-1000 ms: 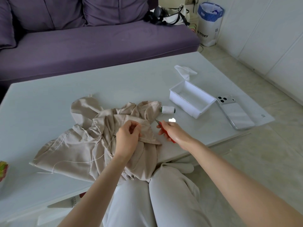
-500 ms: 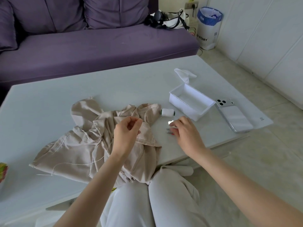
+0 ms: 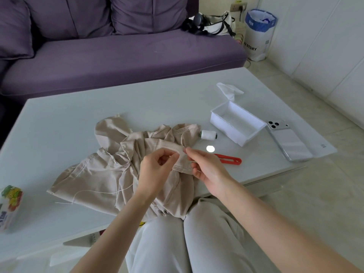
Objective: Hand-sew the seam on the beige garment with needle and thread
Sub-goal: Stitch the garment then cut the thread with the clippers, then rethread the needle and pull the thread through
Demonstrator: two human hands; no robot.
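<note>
A colourful packet [image 3: 9,205] sits at the left edge of the tabletop [image 3: 59,125]. The beige garment [image 3: 102,174] lies crumpled in the middle, with a white thread [image 3: 98,192] trailing across it. The left hand [image 3: 157,170] pinches the thread at the stitched hem, fingers curled. Just beside it, the right hand [image 3: 208,170] pinches the hem's edge. I can't make out a needle. Further right lie a spool [image 3: 207,134], red snips [image 3: 229,159], a white box [image 3: 236,125] and a phone [image 3: 289,142].

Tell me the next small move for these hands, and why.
Probably draw the white thread snug along the seam. Left hand and right hand both pinch the beige garment at its hem, the thread lies slack, and the red snips rest aside.
</note>
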